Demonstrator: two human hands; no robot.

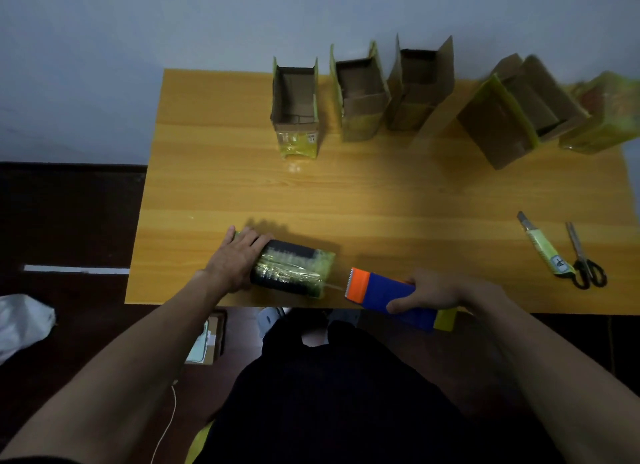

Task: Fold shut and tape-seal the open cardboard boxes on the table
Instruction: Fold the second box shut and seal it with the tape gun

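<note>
Head view: a closed box point(292, 269), wrapped in yellowish tape, is held down near the front edge of the table point(381, 193) by the left hand point(235, 261), whose fingers are laid flat over its left end. A blue and orange tape dispenser point(388, 295) is gripped by the right hand point(438, 290), fingers curled round its body, just to the right of the box. A thin strand of tape appears to be stretched between the box and the toothed cutter.

If the dispenser is pulled away without a clean twist against the blade, the tape may be stretched or peeled off the box instead of being cut. The box lies close to the table edge, so it could be dragged off should the left hand's pressure be eased.

Along the far side, five more boxes are seen. The left open box point(295, 107) appears empty. The next two point(360, 96) point(417, 89) have inner flaps partly folded in, and their contents cannot be told. The two at the right are blurred. A utility knife point(542, 245) and scissors point(585, 259) are left at the right.
</note>
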